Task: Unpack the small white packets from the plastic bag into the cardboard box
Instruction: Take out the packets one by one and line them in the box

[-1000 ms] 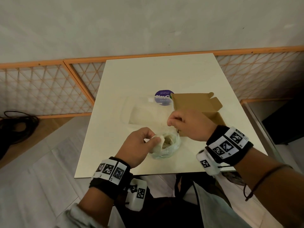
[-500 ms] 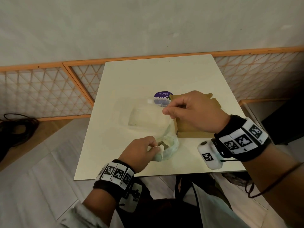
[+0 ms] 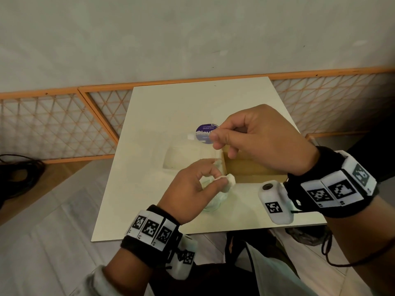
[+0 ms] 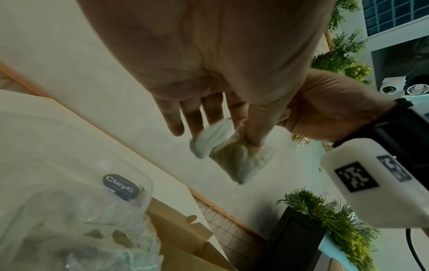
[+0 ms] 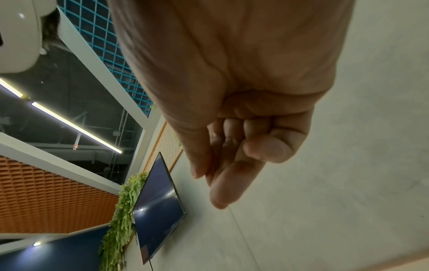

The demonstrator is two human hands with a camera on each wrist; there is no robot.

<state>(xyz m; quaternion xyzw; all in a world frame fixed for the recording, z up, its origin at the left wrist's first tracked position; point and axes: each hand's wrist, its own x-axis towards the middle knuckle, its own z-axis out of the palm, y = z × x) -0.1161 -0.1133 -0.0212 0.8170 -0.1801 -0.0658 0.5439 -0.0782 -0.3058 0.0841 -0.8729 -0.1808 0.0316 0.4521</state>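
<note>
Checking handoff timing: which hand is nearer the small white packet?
Left. The left hand pinches the small white packet at its fingertips; the right hand is raised above and beyond it, over the cardboard box.

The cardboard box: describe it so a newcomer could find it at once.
On the pale table, look on its right side, under the raised right hand. The cardboard box lies there beside the clear plastic container; it alone is brown and opaque.
</note>
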